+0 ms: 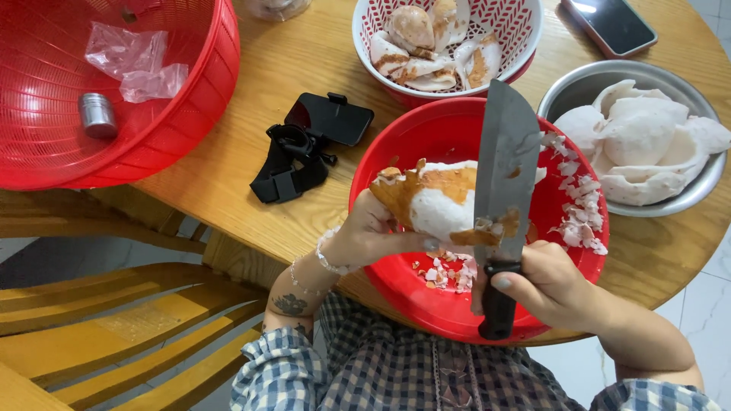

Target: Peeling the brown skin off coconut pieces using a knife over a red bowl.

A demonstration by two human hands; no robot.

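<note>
My left hand (365, 236) grips a piece of white coconut flesh (434, 199) with patches of brown skin, holding it over a red bowl (388, 160). My right hand (544, 285) is closed around the black handle of a broad cleaver (504, 167). The blade stands upright against the right side of the coconut piece, with brown shavings stuck to its lower edge. White and brown peelings lie scattered in the red bowl under and to the right of the blade.
A metal bowl (601, 76) holds peeled white coconut pieces at the right. A red-and-white colander (525, 30) with unpeeled pieces sits behind. A black phone mount with strap (308, 144), a big red basket (205, 84), a phone (609, 24) and wooden chairs (114, 335) surround the round wooden table (297, 53).
</note>
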